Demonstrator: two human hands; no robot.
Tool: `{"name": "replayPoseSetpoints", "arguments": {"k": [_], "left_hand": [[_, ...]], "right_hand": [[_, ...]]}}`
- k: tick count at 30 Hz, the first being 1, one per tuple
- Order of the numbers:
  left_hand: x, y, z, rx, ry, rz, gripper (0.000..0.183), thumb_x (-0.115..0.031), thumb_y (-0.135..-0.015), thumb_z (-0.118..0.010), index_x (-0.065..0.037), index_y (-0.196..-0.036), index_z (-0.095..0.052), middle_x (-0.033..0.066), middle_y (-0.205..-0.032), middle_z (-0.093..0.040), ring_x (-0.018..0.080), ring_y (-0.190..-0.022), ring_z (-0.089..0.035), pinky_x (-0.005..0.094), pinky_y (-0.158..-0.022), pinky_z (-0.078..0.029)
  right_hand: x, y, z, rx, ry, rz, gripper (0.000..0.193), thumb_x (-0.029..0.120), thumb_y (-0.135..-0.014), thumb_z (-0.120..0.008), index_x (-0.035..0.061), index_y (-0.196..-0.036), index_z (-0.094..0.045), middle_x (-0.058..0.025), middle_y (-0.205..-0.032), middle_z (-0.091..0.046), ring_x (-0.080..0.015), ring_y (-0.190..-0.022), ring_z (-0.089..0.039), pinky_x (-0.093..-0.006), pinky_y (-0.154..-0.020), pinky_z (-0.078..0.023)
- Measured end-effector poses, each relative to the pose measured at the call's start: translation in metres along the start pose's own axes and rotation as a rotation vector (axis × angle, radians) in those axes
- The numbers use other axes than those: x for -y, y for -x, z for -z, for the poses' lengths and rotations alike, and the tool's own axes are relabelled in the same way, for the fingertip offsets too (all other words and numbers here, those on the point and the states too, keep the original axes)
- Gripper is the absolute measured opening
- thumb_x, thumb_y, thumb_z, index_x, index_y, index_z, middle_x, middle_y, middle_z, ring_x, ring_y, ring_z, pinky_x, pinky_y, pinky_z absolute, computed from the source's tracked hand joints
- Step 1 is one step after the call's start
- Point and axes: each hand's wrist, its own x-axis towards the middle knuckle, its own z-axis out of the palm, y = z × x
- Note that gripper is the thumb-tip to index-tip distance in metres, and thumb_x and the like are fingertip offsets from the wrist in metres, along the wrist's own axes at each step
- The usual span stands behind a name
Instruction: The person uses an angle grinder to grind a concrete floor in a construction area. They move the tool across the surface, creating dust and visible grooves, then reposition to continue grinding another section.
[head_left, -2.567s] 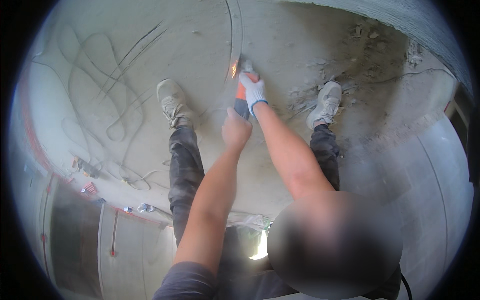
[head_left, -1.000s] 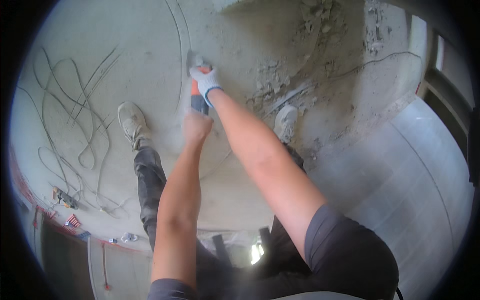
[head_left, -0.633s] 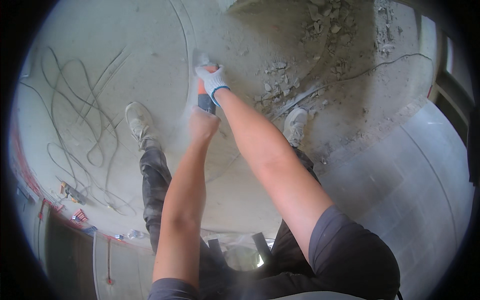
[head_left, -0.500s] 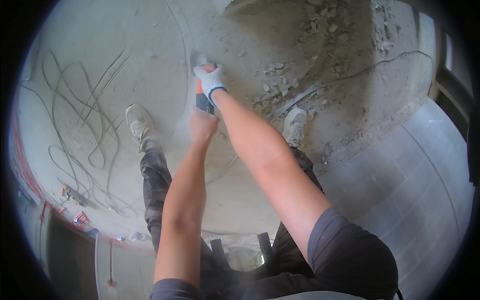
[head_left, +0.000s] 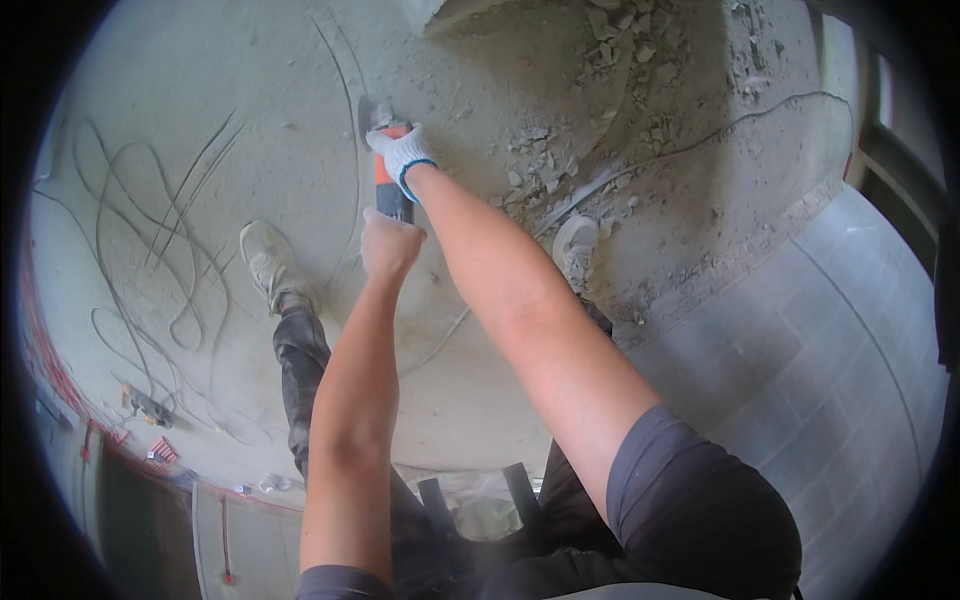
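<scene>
An angle grinder [head_left: 394, 201] with an orange and dark grey body is held out over the dusty concrete floor, between and ahead of my feet. Its disc [head_left: 365, 122] is at the far end, beside a thin curved line [head_left: 349, 95] in the floor. Whether the disc touches the floor I cannot tell. My right hand [head_left: 402, 152], in a white knit glove with a blue cuff, wraps round the front of the body near the head. Closed round the rear end is my left hand [head_left: 392, 243], which looks pale with dust; its fingers are partly hidden.
Loops of cable [head_left: 190, 260] lie on the left floor with thin rods [head_left: 205, 175]. Broken rubble [head_left: 545, 165] and a cable [head_left: 740, 122] are at the right. A grey block wall [head_left: 790, 400] rises at the right. Another tool [head_left: 147, 405] lies at the lower left.
The view has shifted slightly, and the grinder with both hands sits a little farther left and forward along the floor line. The left hand looks less blurred. Both grips stay the same.
</scene>
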Motion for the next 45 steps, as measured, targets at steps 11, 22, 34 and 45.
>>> {"name": "replayPoseSetpoints", "arguments": {"k": [11,22,34,45], "left_hand": [[0.000,-0.005,-0.004,0.006,-0.032,-0.040,0.068,-0.019,-0.074,-0.084,0.006,-0.130,-0.053,0.0304,-0.119,-0.074,0.0467,-0.116,-0.072,0.0522,-0.099,-0.057],[-0.003,-0.011,-0.006,0.004,-0.008,-0.066,0.063,-0.018,-0.076,-0.081,0.008,-0.127,-0.055,0.0318,-0.118,-0.074,0.0468,-0.116,-0.072,0.0516,-0.100,-0.057],[-0.014,-0.011,0.000,-0.008,0.043,-0.050,0.063,-0.019,-0.074,-0.083,0.008,-0.125,-0.056,0.0307,-0.116,-0.074,0.0461,-0.114,-0.073,0.0507,-0.099,-0.057],[-0.016,-0.014,-0.002,0.015,0.057,0.023,0.065,-0.019,-0.075,-0.084,0.006,-0.127,-0.054,0.0294,-0.116,-0.074,0.0464,-0.114,-0.073,0.0520,-0.098,-0.058]], "right_hand": [[-0.006,-0.011,0.002,-0.030,-0.009,0.001,0.111,0.045,-0.074,-0.095,-0.0022,-0.157,-0.037,-0.0268,-0.150,-0.058,-0.0395,-0.136,-0.060,-0.0478,-0.114,-0.048],[-0.005,-0.022,-0.003,-0.147,0.073,0.046,0.096,0.042,-0.076,-0.093,-0.0013,-0.149,-0.047,-0.0221,-0.133,-0.071,-0.0357,-0.127,-0.067,-0.0465,-0.110,-0.051],[0.026,-0.009,0.008,0.003,0.104,0.008,0.109,0.051,-0.078,-0.091,-0.0013,-0.157,-0.038,-0.0263,-0.150,-0.058,-0.0382,-0.136,-0.061,-0.0494,-0.112,-0.050],[0.020,-0.027,0.007,0.087,0.149,-0.066,0.128,0.054,-0.077,-0.090,0.0020,-0.170,-0.018,-0.0273,-0.168,-0.040,-0.0409,-0.151,-0.047,-0.0499,-0.124,-0.040]]}}
